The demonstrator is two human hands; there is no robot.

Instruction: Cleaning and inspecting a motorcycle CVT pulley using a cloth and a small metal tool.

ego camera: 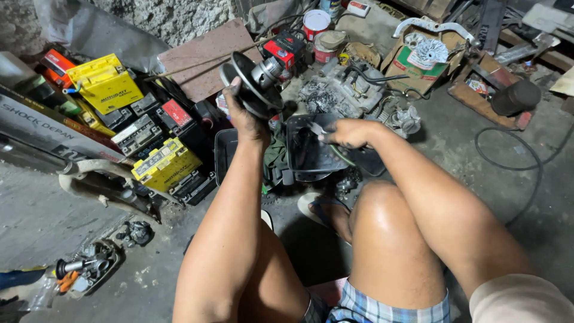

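above the knees: left hand (pixel 246 116) clamped round a dark pulley disc (pixel 254 84), shaft pointing up-right
right hand: (pixel 350 133) pinching a small metal bit, can't tell what, over the black tray (pixel 311 149)
gap: disc sits up-left of the right hand, near

At ten o'clock a yellow box-shaped battery (pixel 104 82) is lying tilted, carrying dark lettering on its side. Below it, toward nine o'clock, a second yellow battery (pixel 165 162) is sitting with a printed top label. Between them a black battery with a red label (pixel 177 113) is resting. At the far left a long silver carton (pixel 42 128) is slanting. At twelve o'clock a red-and-black box (pixel 286 49) is standing beside a red-and-white tin (pixel 315 23). At one o'clock an open cardboard carton with a green-and-red panel (pixel 418 63) is sitting.
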